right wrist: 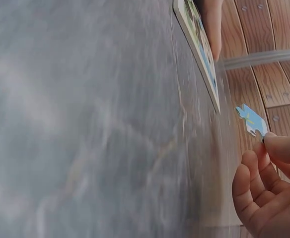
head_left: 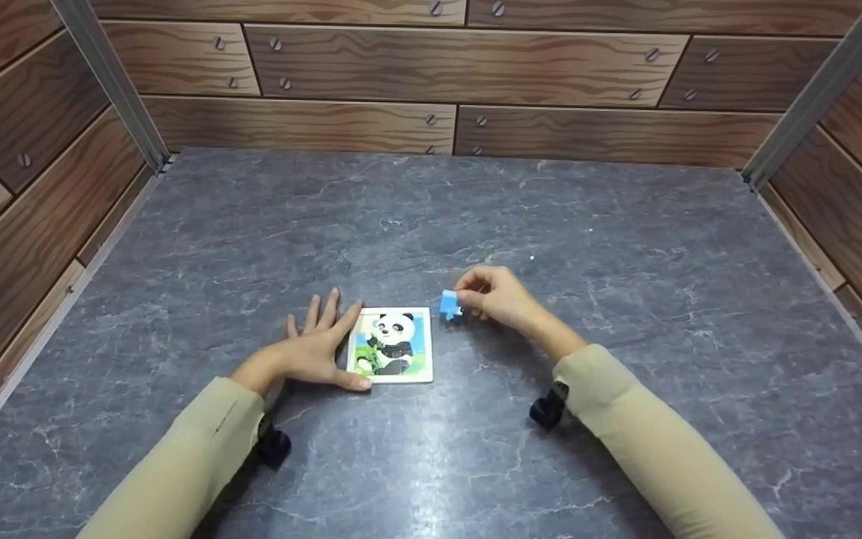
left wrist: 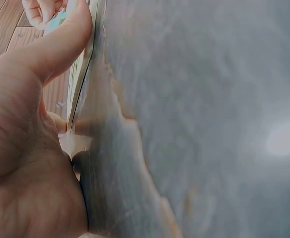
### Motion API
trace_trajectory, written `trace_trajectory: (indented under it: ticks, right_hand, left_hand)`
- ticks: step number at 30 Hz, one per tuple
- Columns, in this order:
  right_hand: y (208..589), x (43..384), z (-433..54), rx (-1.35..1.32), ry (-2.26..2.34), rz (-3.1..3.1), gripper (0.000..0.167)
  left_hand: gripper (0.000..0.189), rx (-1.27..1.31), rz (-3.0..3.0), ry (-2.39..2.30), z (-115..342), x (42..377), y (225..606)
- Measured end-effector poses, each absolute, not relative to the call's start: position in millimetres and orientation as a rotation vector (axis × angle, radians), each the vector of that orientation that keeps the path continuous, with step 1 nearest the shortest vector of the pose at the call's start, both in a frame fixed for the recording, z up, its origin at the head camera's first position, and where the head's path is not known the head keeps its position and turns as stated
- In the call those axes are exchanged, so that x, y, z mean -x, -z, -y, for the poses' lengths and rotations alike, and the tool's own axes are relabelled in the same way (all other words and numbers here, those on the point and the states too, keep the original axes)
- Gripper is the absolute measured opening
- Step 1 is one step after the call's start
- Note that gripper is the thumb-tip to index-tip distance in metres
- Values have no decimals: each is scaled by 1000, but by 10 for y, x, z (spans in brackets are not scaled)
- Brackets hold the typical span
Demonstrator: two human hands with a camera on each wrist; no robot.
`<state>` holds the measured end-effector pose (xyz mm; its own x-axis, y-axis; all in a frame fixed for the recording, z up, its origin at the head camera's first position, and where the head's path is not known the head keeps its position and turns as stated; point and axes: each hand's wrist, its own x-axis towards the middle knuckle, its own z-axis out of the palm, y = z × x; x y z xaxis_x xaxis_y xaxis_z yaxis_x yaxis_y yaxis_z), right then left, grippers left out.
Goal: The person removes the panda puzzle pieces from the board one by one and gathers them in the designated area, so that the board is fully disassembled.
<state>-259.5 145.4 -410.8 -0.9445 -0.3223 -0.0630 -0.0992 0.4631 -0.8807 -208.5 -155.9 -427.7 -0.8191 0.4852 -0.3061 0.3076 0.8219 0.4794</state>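
Note:
A square panda puzzle in a pale frame [head_left: 401, 379] lies flat on the table. My left hand [head_left: 313, 353] is spread at its left side, the thumb on the lower edge and the index finger at the upper left corner. A pale patch shows in the picture's upper left part. Right of the puzzle, my right hand [head_left: 502, 301] pinches a blue puzzle piece [right wrist: 253, 120] between thumb and index finger, held above the table. That piece has a knobbed outline and a bit of white and black by the fingertips. In the right wrist view the other fingers curl loosely below.
A grey marbled table [head_left: 625, 247] spreads all around the puzzle. Wood-patterned panels [head_left: 468, 64] stand at the back and both sides, with metal posts [head_left: 120, 82] in the corners. A tiny white speck [head_left: 531, 257] lies beyond the right hand.

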Motion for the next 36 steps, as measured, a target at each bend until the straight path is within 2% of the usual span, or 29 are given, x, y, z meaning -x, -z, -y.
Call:
trace_trajectory:
  ticks: [21, 36]
  right_hand:
    - [4196, 2792, -1840, 209, 1517, -2550, 13]
    - [4265, 2895, -1820, 217, 1388, -2627, 11]
  left_hand:
    - [121, -558, -2578, -599, 1544, 2077, 4274]
    - [120, -547, -2586, -593, 1536, 2076, 4271]
